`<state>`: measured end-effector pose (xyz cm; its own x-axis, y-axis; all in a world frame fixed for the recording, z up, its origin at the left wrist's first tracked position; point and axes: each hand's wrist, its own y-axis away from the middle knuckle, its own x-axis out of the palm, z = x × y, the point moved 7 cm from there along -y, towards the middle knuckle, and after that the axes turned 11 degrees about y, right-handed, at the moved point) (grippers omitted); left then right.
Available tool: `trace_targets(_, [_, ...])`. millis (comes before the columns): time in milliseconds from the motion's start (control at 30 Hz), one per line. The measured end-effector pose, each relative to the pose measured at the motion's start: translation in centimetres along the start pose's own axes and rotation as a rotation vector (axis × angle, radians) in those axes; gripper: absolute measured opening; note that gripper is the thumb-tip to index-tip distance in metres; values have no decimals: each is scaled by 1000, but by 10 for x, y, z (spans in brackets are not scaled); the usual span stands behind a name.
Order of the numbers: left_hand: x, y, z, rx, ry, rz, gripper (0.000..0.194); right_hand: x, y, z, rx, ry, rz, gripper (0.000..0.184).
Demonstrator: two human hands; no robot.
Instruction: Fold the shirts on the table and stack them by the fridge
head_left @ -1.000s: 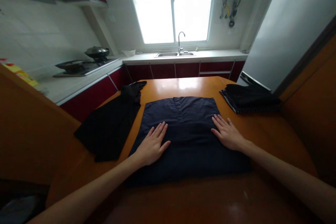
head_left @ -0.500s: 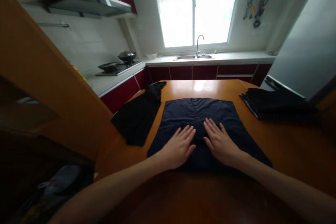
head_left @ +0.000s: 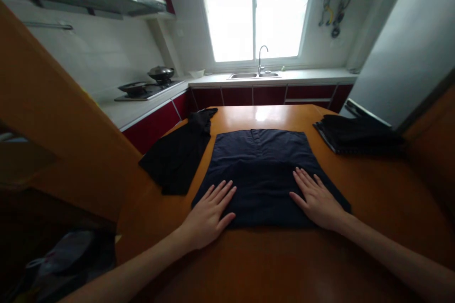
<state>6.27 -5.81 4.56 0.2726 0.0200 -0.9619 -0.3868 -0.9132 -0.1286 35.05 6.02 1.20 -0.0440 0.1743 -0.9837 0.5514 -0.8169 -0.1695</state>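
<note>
A dark navy folded garment [head_left: 263, 165] lies flat on the wooden table [head_left: 270, 265], with a placket-like seam at the middle of its far edge. My left hand [head_left: 209, 213] rests palm down on its near left part, fingers stretched out. On the near right part lies my right hand [head_left: 318, 199], also flat with the thumb apart. Neither hand grips the cloth. Slight wrinkles run across the garment between the hands. Its exact kind cannot be made out from the folded shape.
A black garment [head_left: 177, 156] lies loosely at the table's left. Folded dark clothes [head_left: 355, 135] are stacked at the right, near the fridge [head_left: 394, 61]. Beyond the table stand a counter with a sink [head_left: 245, 75] and a stove with a lidded pan [head_left: 161, 74].
My hands came together at the garment's middle, then slid apart towards its left and right sides and nearer to me. The camera view has shifted too.
</note>
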Motion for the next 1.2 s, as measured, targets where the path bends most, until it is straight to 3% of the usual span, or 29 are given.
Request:
trace_targets(200, [1, 30, 28, 42, -66, -65, 72, 5, 27, -80, 268, -9, 70, 75])
trace_targets(300, [-14, 20, 26, 39, -78, -118, 71, -13, 27, -121, 436, -94, -44, 70])
trace_targets(367, [-30, 0, 19, 31, -69, -168, 67, -32, 21, -134, 510, -164, -165, 68])
trace_targets(433, [-44, -31, 10, 29, -38, -195, 62, -47, 8, -125, 505, -210, -235, 65])
trace_targets(533, [-49, -86, 13, -20, 64, -163, 58, -53, -24, -74, 317, -215, -182, 60])
trace_targets(633, [-39, -133, 45, -214, 221, -75, 51, -44, -57, -24, 181, -272, -72, 55])
trace_targets(700, [-23, -150, 68, -316, 391, 71, 49, -37, -79, -7, 148, -331, -17, 48])
trace_targets(800, [-13, -162, 89, -358, 498, 162, 56, -28, -109, -6, 123, -393, 43, 32])
trace_targets(933, [-8, -169, 89, -342, 561, 214, 60, -17, -133, -19, 118, -446, 123, 21])
trace_targets(1200, [-3, -175, 84, -332, 559, 233, 52, -14, -133, -16, 46, -481, 67, 11])
